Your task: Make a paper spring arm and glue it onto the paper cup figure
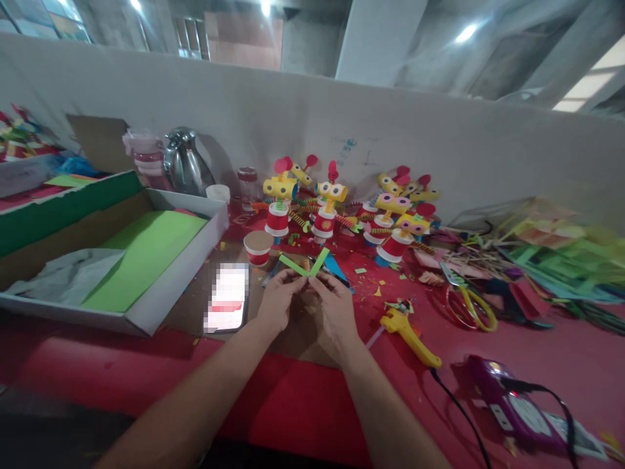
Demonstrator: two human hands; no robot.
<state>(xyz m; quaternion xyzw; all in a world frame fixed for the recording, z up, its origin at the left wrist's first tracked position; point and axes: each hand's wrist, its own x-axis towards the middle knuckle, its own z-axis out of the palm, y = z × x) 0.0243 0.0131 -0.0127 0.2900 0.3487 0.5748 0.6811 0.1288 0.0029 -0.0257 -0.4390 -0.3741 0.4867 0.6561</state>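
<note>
Both hands meet over a brown board (312,335) on the red table (293,397), and between them stands a V of light green paper (319,262). Its point sits right at the fingertips, and its two flat, narrow arms spread away to the far left and far right. The left hand (279,301) has thumb and fingers pinched on the near end; the right hand (336,301) pinches it just beside, the two nearly touching. Whether it's one folded strip or two, I can't make out from here.

Left of the hands lies a glossy phone (227,298); beyond it, a round red-and-white cup (258,249). Farther off stand paper figures (332,192) with rolled yellow heads and springy, pleated arms. To the right rest a smooth yellow glue gun (413,339) and yellow-handled scissors (476,309).
</note>
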